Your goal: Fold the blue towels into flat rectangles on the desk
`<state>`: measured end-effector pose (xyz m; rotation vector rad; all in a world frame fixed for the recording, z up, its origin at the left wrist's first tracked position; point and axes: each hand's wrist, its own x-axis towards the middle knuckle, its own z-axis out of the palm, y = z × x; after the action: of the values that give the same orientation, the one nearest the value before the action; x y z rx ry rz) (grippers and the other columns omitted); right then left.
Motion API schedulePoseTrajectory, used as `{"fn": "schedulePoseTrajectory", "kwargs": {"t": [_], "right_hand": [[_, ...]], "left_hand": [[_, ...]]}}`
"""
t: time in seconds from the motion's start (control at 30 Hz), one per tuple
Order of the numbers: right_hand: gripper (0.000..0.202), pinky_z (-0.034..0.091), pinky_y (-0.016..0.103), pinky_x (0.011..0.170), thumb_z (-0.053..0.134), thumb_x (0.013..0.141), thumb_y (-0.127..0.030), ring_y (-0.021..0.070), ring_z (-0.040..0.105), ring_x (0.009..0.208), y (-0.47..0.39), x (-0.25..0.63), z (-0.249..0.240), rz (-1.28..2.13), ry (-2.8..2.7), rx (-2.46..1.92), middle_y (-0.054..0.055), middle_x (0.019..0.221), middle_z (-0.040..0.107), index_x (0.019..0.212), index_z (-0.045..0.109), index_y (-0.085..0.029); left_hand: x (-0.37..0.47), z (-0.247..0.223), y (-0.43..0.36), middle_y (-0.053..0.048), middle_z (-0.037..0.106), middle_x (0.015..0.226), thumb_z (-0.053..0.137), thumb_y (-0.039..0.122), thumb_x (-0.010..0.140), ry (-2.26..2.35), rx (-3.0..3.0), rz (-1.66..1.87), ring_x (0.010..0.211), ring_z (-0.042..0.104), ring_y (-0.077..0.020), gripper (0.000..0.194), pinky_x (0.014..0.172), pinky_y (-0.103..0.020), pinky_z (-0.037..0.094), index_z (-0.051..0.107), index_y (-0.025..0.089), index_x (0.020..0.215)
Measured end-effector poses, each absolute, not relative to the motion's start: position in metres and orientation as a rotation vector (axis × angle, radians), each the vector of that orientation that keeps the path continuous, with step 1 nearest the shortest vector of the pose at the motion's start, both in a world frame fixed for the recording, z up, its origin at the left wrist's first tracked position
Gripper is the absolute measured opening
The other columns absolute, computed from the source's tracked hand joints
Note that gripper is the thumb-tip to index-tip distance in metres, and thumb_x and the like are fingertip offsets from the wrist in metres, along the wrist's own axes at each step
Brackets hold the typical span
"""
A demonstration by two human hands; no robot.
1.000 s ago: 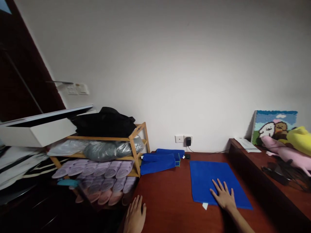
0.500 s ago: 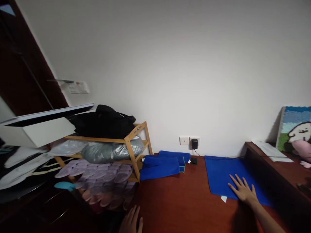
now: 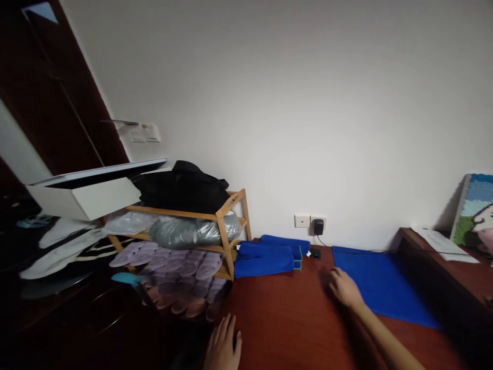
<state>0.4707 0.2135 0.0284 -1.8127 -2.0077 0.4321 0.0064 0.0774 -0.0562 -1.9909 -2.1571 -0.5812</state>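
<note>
A blue cloth [image 3: 389,285] lies spread flat on the right part of the reddish-brown table [image 3: 285,313]. My right hand [image 3: 345,289] is over the cloth's left edge, its fingers loosely bent and reaching past it above the bare wood; nothing shows in them. Near the table's front left edge, my left hand [image 3: 224,343] rests palm down, open, fingers stretched out, holding nothing. Several folded blue cloths [image 3: 265,258] with green edging and white tags are stacked at the back left of the table, apart from both hands.
Left of the table stands a wooden rack [image 3: 227,241] with a black bag [image 3: 185,190], a white box [image 3: 103,198], plastic-wrapped items and purple slippers [image 3: 188,264]. A black plug [image 3: 318,226] with a cable sits in the wall. A raised ledge [image 3: 442,277] borders the right side.
My right hand has moved left from the middle of the spread cloth to its left edge, and its fingers have bent. The view has shifted slightly left. My left hand still lies at the front edge.
</note>
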Motion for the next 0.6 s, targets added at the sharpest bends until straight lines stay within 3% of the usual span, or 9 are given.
{"fn": "schedulePoseTrajectory", "kwargs": {"t": [0.17, 0.37, 0.5, 0.6], "right_hand": [[0.061, 0.042, 0.034, 0.112, 0.058, 0.079, -0.027, 0.0215, 0.059, 0.129, 0.246, 0.341, 0.023, 0.706, -1.941, -1.602, 0.004, 0.146, 0.061, 0.14, 0.06, -0.028], [0.062, 0.048, 0.046, 0.109, 0.061, 0.081, -0.05, 0.0311, 0.065, 0.123, 0.264, 0.282, 0.029, 0.947, -1.557, -1.497, 0.013, 0.127, 0.073, 0.133, 0.067, -0.015], [0.071, 0.044, 0.047, 0.115, 0.062, 0.08, -0.069, 0.0319, 0.061, 0.129, 0.216, 0.277, 0.052, 1.01, -1.456, -1.298, 0.012, 0.132, 0.071, 0.127, 0.072, -0.017], [0.063, 0.041, 0.044, 0.118, 0.059, 0.086, -0.069, 0.0285, 0.057, 0.134, 0.138, 0.284, 0.06, 1.044, -1.461, -1.117, 0.007, 0.138, 0.068, 0.132, 0.07, -0.026]], "left_hand": [[0.007, -0.056, 0.076, -0.006, 0.058, 0.152, 0.033, 0.043, 0.098, -2.134, -1.976, -0.542, 0.14, 0.054, -0.0275, 0.057, 0.118, -0.046, 0.045, 0.06, 0.019, 0.143], [0.006, -0.062, 0.076, -0.006, 0.059, 0.152, 0.036, 0.038, 0.098, -2.108, -1.963, -0.534, 0.14, 0.054, -0.0262, 0.054, 0.119, -0.045, 0.044, 0.061, 0.02, 0.142], [0.005, -0.066, 0.079, -0.007, 0.059, 0.152, 0.039, 0.036, 0.097, -2.105, -1.966, -0.568, 0.14, 0.054, -0.0273, 0.053, 0.119, -0.048, 0.043, 0.06, 0.019, 0.142], [0.004, -0.068, 0.081, -0.008, 0.06, 0.151, 0.039, 0.037, 0.096, -2.124, -1.972, -0.574, 0.14, 0.054, -0.028, 0.053, 0.119, -0.049, 0.042, 0.062, 0.019, 0.141]]}}
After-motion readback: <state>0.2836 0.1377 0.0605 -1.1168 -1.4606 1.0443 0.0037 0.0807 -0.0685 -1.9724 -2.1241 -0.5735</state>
